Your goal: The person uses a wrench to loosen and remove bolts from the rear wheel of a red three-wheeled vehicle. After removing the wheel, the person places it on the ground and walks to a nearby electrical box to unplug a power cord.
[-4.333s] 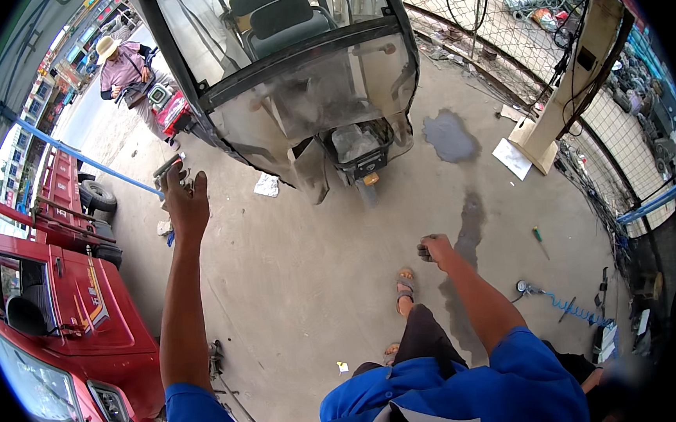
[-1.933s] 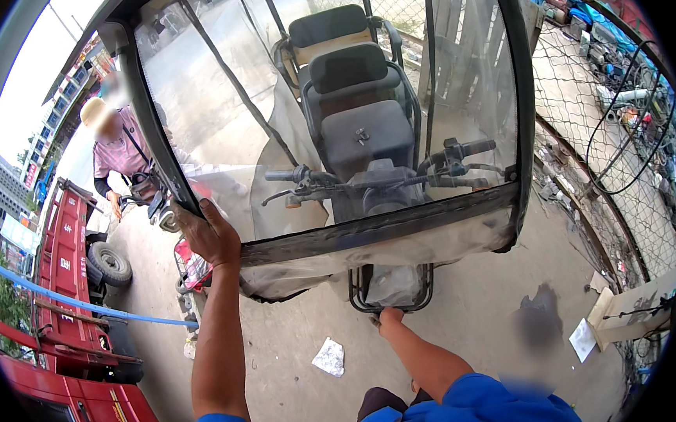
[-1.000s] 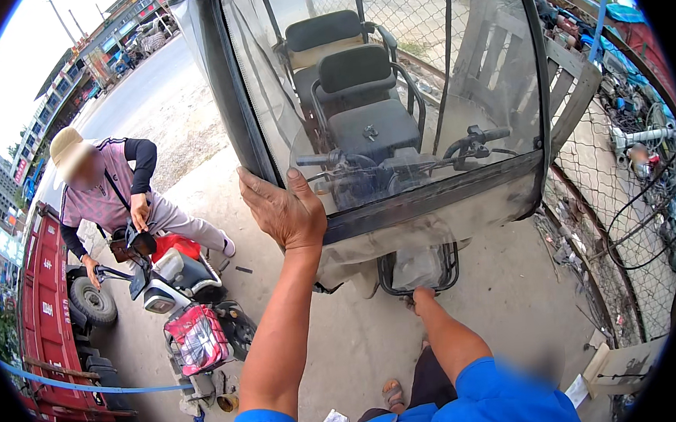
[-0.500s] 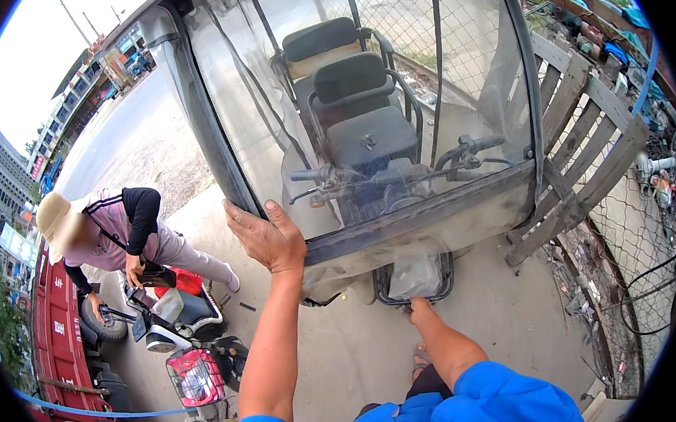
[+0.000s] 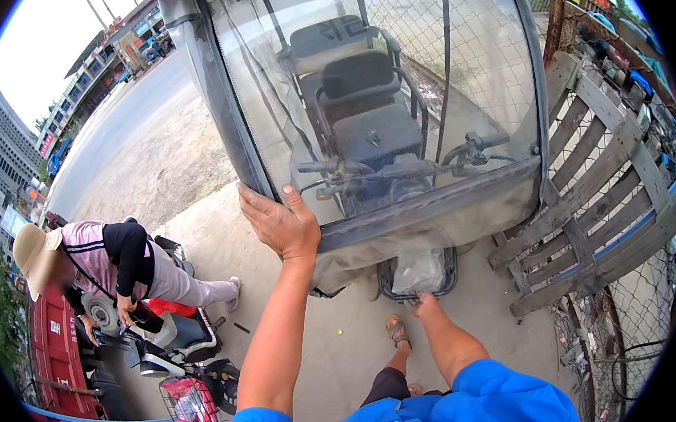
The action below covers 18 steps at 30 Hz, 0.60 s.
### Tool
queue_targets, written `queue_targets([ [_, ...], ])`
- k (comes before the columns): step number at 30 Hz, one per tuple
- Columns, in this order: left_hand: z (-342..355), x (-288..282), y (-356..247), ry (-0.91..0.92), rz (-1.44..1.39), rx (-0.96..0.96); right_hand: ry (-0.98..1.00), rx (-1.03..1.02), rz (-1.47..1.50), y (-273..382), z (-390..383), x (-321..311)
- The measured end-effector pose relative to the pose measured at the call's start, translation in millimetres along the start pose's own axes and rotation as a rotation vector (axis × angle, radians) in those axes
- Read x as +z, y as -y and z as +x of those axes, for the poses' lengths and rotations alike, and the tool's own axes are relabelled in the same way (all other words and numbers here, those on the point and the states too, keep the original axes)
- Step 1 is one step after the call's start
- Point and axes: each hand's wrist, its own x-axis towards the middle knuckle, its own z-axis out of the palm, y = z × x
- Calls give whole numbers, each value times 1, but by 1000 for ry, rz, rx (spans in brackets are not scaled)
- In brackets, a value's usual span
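Observation:
In front of me stands a three-wheeled vehicle with a clear plastic cover in a dark frame (image 5: 432, 204). My left hand (image 5: 284, 222) lies against the lower left corner of that frame, fingers stretched and thumb up. Low at the vehicle's front is a black basket (image 5: 385, 280) holding a pale plastic bag (image 5: 422, 268). My right hand (image 5: 423, 303) is closed on the basket's near rim, its fingers partly hidden. Handlebars (image 5: 471, 148) and dark seats (image 5: 376, 134) show through the cover.
At left a person in a hat (image 5: 133, 257) leans over a scooter (image 5: 182, 332) beside a red truck bed (image 5: 53, 337). A wooden pallet (image 5: 590, 225) leans along the wire fence (image 5: 646, 307) at right, close to the vehicle. Scrap is heaped beyond the fence.
One of my sandalled feet has stepped forward beside the basket. The pallet shows larger, and the person with the scooter sits further left. Both my hands keep their places on the vehicle.

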Motion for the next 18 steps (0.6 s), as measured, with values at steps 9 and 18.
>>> queue_targets([
  [9,63,106,-7,-24,2,-23,-25,-48,55,85,36,106],
  [18,138,216,70,-29,79,11,78,-15,-42,132,64,229],
])
